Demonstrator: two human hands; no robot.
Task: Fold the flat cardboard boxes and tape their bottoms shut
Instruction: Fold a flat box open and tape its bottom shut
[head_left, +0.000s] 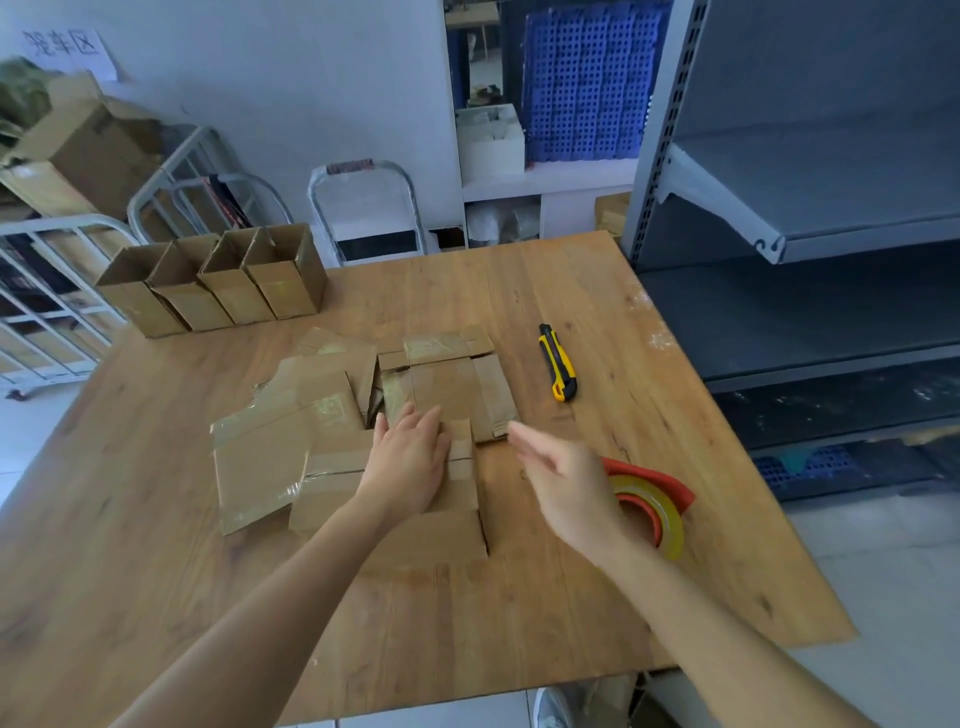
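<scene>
Several flat cardboard boxes (332, 415) lie overlapping in the middle of the wooden table (519, 597), some with old tape on them. My left hand (410, 457) rests flat on the top flat box (447, 384), fingers straight. My right hand (561, 483) hovers to the right of that box with fingers extended, holding nothing, its fingertips near the box's right edge. Just behind my right hand sits a tape dispenser (654, 499), red with a roll of clear yellowish tape. Several folded boxes (218, 291) stand upright in a row at the table's far left.
A yellow and black utility knife (557, 362) lies on the table right of the flat boxes. Grey metal shelving (810, 218) stands close along the table's right side. Metal trolley frames (62, 291) and cartons stand beyond the left edge.
</scene>
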